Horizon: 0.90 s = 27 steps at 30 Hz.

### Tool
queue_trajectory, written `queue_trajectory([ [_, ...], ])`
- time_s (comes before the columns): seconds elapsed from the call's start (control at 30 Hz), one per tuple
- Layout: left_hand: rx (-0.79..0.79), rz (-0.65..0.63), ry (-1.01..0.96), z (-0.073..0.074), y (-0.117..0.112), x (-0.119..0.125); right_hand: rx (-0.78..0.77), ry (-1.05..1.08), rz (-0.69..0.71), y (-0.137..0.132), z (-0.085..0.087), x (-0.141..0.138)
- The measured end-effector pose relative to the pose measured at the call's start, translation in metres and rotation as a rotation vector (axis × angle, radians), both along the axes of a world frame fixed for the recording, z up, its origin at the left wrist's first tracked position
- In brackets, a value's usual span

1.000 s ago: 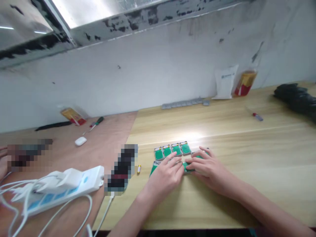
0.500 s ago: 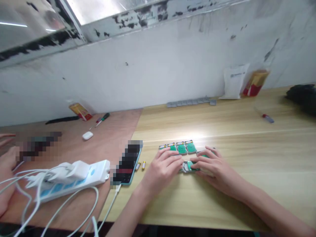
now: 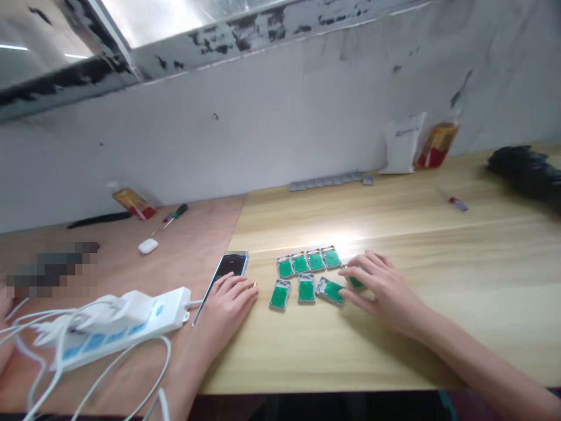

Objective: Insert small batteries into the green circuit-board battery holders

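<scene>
Several green circuit boards in grey metal frames lie on the light wooden table. Four form a back row, with the second-left board (image 3: pixel 300 263) among them, and a front row includes a tilted board (image 3: pixel 331 290). My right hand (image 3: pixel 379 286) curls over another green board (image 3: pixel 356 282), which its fingers and thumb partly hide. My left hand (image 3: pixel 230 302) rests on the table holding nothing, next to a black smartphone (image 3: pixel 230 266). Its fingertips reach a small gold-tipped battery (image 3: pixel 255 285), which is mostly hidden.
A white power strip (image 3: pixel 118 330) with white cables lies on the pinkish board at left. Further back are a white mouse (image 3: pixel 148 246), a green-handled screwdriver (image 3: pixel 175 214), a row of grey parts (image 3: pixel 331 182), a white bag (image 3: pixel 402 143) and a black bundle (image 3: pixel 523 174).
My left hand has moved left, away from the boards, to beside the phone. The boards it covered now show as a spaced front row. My right hand has shifted slightly right.
</scene>
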<state>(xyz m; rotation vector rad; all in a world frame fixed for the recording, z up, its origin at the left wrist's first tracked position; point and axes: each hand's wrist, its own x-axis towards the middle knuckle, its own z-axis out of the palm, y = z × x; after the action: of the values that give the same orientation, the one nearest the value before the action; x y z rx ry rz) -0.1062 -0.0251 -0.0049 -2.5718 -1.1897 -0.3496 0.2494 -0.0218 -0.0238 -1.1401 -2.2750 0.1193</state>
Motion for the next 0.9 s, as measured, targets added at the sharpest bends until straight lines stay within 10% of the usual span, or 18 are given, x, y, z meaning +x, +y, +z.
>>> queue_trajectory([
  [0.23, -0.037, 0.018, -0.081, -0.003, 0.005, -0.013, -0.018, -0.086, -0.092, 0.004, 0.003, 0.024],
  [0.6, -0.078, -0.168, -0.093, -0.001, -0.018, 0.148, 0.005, -0.123, -0.073, 0.013, -0.003, 0.018],
  [0.9, -0.127, -0.237, -0.111, -0.001, -0.009, 0.150, -0.117, -0.066, 0.167, 0.021, 0.009, 0.039],
])
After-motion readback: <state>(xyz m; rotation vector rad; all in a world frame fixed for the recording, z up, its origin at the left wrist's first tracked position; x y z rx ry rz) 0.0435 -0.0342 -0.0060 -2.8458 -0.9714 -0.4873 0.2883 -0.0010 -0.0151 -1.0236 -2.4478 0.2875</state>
